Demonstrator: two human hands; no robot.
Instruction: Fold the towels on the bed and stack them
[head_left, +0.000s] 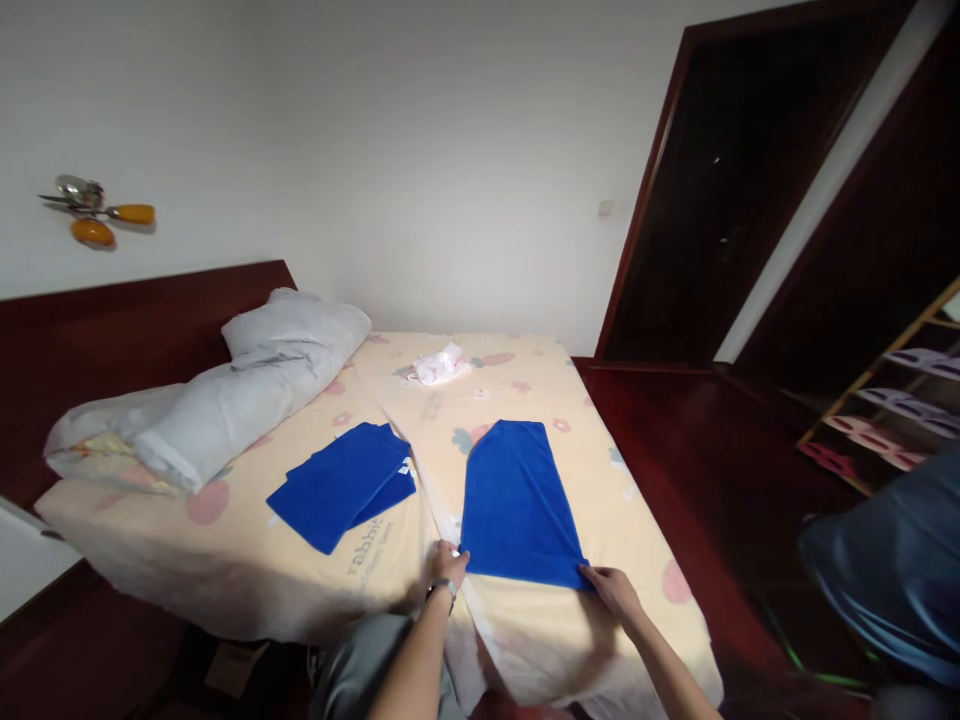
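A blue cloth lies spread on the bed in front of me, its near edge toward my body. My left hand, with a watch on the wrist, pinches the near left corner. At the near right corner my right hand grips the same cloth between thumb and fingers. The far end of the cloth is narrower, with its left corner slanted. Left of it, several blue cloths lie folded in an overlapping pile, with small white tags showing on the right side.
The bed has a cream patterned sheet. A crumpled white plastic bag lies toward the wall. A grey-white quilt is bunched by the headboard. A shoe rack and dark draped fabric stand at right.
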